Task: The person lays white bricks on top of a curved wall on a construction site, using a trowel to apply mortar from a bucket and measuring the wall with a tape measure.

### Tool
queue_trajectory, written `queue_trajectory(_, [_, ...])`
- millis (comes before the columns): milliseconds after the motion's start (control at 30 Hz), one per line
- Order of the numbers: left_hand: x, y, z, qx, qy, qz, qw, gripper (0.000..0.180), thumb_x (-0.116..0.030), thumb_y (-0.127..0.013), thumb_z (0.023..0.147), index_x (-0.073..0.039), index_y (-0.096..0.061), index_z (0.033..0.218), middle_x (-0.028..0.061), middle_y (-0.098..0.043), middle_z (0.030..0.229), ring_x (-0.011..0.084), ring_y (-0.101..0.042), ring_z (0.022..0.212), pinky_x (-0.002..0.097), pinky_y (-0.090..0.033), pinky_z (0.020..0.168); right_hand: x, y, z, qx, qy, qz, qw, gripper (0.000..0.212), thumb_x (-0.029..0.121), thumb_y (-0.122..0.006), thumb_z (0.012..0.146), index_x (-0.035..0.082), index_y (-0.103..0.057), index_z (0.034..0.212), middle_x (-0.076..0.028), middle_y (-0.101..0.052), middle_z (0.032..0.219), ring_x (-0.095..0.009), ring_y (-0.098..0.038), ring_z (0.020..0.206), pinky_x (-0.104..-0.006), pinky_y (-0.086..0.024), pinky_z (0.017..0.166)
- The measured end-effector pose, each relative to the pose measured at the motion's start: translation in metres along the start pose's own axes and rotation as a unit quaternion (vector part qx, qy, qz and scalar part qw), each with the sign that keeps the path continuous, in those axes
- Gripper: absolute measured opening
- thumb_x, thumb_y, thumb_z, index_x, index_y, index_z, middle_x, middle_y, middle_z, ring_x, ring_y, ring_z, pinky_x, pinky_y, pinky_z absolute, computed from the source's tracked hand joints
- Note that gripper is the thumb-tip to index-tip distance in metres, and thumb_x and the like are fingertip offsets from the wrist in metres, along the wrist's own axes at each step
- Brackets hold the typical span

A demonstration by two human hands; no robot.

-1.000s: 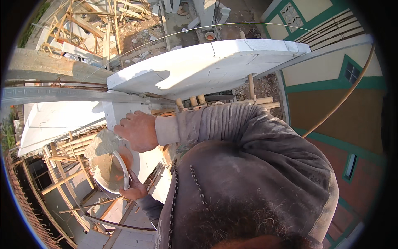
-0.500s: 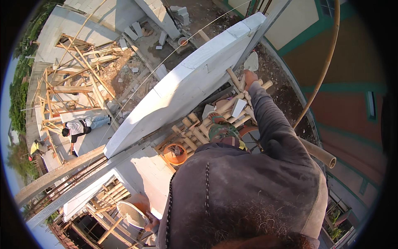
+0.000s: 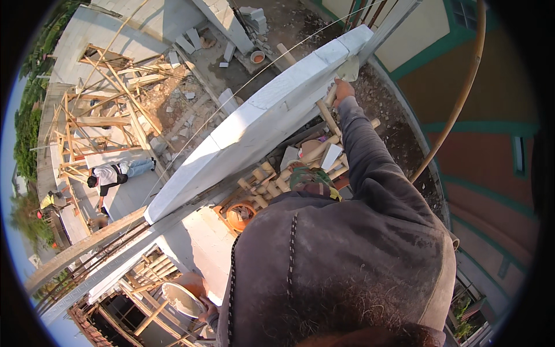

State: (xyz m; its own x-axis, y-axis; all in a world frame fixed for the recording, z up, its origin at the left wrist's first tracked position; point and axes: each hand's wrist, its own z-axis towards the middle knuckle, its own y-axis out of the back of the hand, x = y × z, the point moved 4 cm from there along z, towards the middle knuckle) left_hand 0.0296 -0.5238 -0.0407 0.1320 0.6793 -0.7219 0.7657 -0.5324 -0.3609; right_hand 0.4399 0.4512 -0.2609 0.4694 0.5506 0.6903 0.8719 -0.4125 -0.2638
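My right arm stretches far forward in a dark sleeve. At its end my right hand [image 3: 344,91] is closed around a trowel with a pale, flat blade [image 3: 348,69], held up by the side of the white block wall [image 3: 248,124]. Whether the blade touches the wall I cannot tell. Low on the left, my left hand [image 3: 206,308] grips the rim of a round bowl [image 3: 181,299], pale inside and tilted; its contents are hard to make out. Much of my left arm is hidden by my own body.
Below me lie bamboo poles [image 3: 272,185] and an orange bucket [image 3: 240,215]. A long curved bamboo pole [image 3: 457,110] rises at the right, beside a building with green trim [image 3: 485,124]. Beyond the wall, a person [image 3: 118,173] bends among timber and rubble; another person [image 3: 51,201] is farther left.
My right hand and the trowel have moved forward and slightly left, up closer to the wall's far end. The left hand still holds the bowl in about the same place.
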Motion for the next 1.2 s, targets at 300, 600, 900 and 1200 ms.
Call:
queue_trajectory(300, [0.003,0.005,0.004,-0.007,0.016,-0.011,1.000,0.053,-0.024,-0.046,0.100,0.007,-0.050,0.143,0.0276,-0.052,0.144,0.0520,-0.049,0.128,0.0635,-0.057,0.099,-0.017,-0.007,-0.032,0.053,0.047,0.012,0.997,0.028,0.018,-0.066,0.097,0.005,-0.054,0.119,-0.010,-0.062,0.096,-0.027,-0.065,0.079,-0.0456,-0.055,0.067])
queue_trajectory(600, [-0.008,0.022,0.014,0.026,-0.034,0.021,0.999,0.048,-0.016,-0.046,0.102,0.013,-0.050,0.140,0.0289,-0.052,0.143,0.0498,-0.051,0.127,0.0632,-0.059,0.097,0.011,0.006,-0.107,0.075,0.181,-0.114,0.974,0.028,0.020,-0.065,0.096,0.005,-0.057,0.119,-0.008,-0.064,0.096,-0.026,-0.067,0.081,-0.0384,-0.057,0.076])
queue_trajectory(900, [0.022,0.007,-0.024,0.022,-0.145,0.018,0.989,0.039,-0.008,-0.047,0.097,0.019,-0.059,0.122,0.0313,-0.063,0.125,0.0431,-0.063,0.116,0.0556,-0.060,0.097,0.095,0.010,-0.095,-0.153,0.346,-0.682,0.626,0.045,0.026,-0.070,0.089,0.009,-0.058,0.129,-0.020,-0.055,0.134,-0.042,-0.052,0.126,-0.0504,-0.047,0.104])
queue_trajectory(1200, [0.055,0.018,-0.063,0.099,-0.163,0.079,0.979,0.037,-0.008,-0.057,0.093,0.018,-0.061,0.120,0.0249,-0.066,0.124,0.0378,-0.066,0.109,0.0462,-0.061,0.095,0.085,0.003,-0.119,-0.109,0.300,-0.726,0.610,0.047,0.027,-0.064,0.089,0.012,-0.056,0.133,-0.020,-0.055,0.137,-0.044,-0.052,0.128,-0.0505,-0.047,0.106])
